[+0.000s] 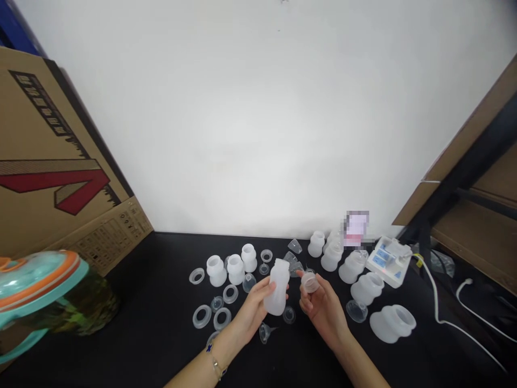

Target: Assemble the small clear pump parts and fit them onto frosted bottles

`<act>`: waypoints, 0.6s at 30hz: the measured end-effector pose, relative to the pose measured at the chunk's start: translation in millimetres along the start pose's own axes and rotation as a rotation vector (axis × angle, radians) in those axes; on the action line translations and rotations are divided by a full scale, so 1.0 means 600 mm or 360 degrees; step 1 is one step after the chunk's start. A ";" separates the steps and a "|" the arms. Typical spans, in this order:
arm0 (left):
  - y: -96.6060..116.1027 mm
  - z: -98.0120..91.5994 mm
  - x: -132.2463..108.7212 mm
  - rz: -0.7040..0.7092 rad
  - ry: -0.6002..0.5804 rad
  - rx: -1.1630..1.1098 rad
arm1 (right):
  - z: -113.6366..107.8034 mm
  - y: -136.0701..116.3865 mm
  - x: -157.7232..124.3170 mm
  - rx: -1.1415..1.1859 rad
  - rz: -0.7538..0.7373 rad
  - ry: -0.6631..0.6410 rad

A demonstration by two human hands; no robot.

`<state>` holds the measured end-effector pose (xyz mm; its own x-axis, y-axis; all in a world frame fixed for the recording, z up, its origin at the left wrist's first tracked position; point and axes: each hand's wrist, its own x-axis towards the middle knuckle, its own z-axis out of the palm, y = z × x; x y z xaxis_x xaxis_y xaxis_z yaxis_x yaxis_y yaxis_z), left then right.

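Observation:
A translucent white bottle (pixel 277 291) is upright, slightly tilted, in my left hand (pixel 258 302), whose fingers wrap round it. Just to its right, my right hand (pixel 323 307) pinches a small clear cup-shaped piece (pixel 309 282) between thumb and fingers. The two held items are apart. White wide-necked bottles stand left of my hands (pixel 216 271) and right of them (pixel 367 288). Pale rings (pixel 202 316) lie at the left. A clear funnel-like piece (pixel 265 332) rests below the held bottle, and clear cups (pixel 295 246) lie behind it.
A large jar with a teal and orange lid (pixel 44 280) stands at the left before a cardboard box (pixel 52 145). At the right are a white power strip (pixel 390 261), a white cable (pixel 438 302) and a shelf. A white wall rises behind the black table (pixel 149 334).

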<state>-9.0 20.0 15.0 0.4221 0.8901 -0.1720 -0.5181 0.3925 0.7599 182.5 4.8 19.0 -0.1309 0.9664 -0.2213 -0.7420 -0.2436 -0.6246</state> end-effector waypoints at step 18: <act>-0.012 -0.004 -0.001 -0.0114 0.0004 0.0021 | -0.001 0.001 0.004 -0.0169 -0.0217 0.0072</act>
<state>-7.3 17.4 8.4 0.4559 0.8604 -0.2278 -0.4766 0.4522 0.7539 182.0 6.8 17.4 -0.0026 0.9869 -0.1611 -0.6769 -0.1203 -0.7261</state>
